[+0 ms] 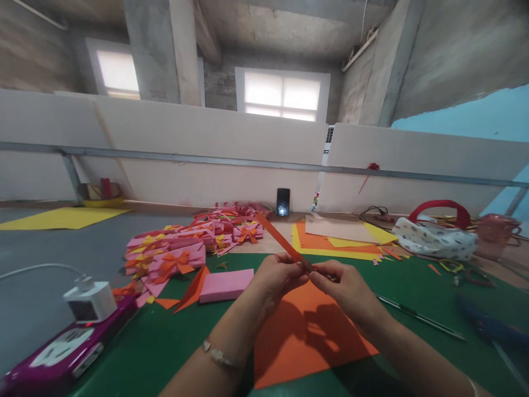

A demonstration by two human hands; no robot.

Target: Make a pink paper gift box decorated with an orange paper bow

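Orange strip (pixel 285 242) pinched between left hand (pixel 276 280) and right hand (pixel 345 286).

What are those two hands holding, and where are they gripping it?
A long orange paper strip, pinched at its near end by the left hand and right hand; the far end sticks up free.

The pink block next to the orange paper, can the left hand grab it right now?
Probably not right away: the left hand is pinching the orange strip with the right hand. The pink block lies close by, nothing between.
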